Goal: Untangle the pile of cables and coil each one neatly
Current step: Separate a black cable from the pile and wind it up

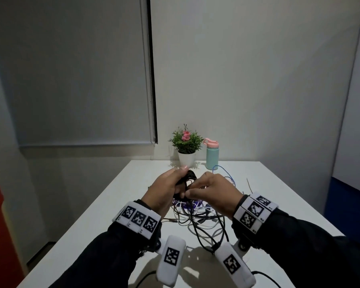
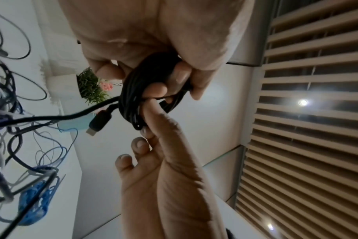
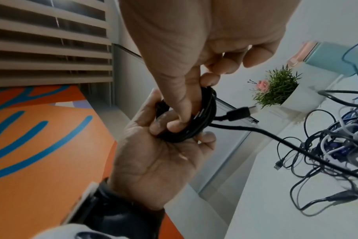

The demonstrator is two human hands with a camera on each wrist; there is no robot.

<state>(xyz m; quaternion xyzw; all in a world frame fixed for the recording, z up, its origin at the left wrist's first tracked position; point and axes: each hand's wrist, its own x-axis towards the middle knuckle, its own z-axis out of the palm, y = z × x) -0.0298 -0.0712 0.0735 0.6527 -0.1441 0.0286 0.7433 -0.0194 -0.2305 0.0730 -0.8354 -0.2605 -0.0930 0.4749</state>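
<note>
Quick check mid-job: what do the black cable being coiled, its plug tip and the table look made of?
Black cable coil: matte rubber or PVC jacket, judging by its dull sheen and soft bends. Plug tip: pale and reflective beyond a black moulded body, likely metal; too blurred to be sure. Table: smooth white top, probably laminate, with a faint reflection. Left hand and right hand both grip the coil.
</note>
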